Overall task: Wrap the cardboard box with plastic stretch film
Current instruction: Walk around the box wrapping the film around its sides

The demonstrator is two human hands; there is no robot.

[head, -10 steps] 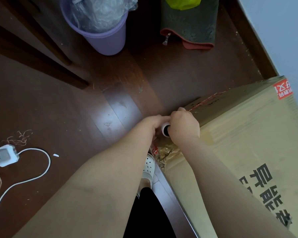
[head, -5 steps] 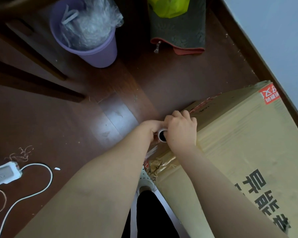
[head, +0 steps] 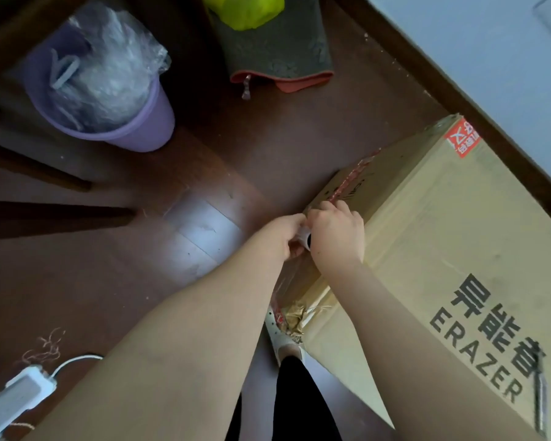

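Observation:
A large cardboard box point(head: 452, 237) with black print and a red sticker stands on the dark wooden floor at the right. Clear film lies stretched over its near left side and crumpled corner point(head: 295, 316). Both of my hands hold a small stretch film roll point(head: 305, 237) at the box's left edge. My left hand point(head: 285, 235) grips the roll from the left. My right hand point(head: 336, 237) curls round it from the right, fingers against the box's side. Only the roll's white core end shows between the hands.
A purple bin point(head: 109, 100) full of crumpled plastic stands at the upper left beside dark furniture legs point(head: 54, 211). A grey mat point(head: 277, 55) with a yellow-green bag lies at the top. A white power strip point(head: 10, 399) with cord lies lower left. A wall runs along the right.
Both hands with the roll have moved further along the box's left side, away from the crumpled corner. The camera has tilted, so more of the bin and box shows.

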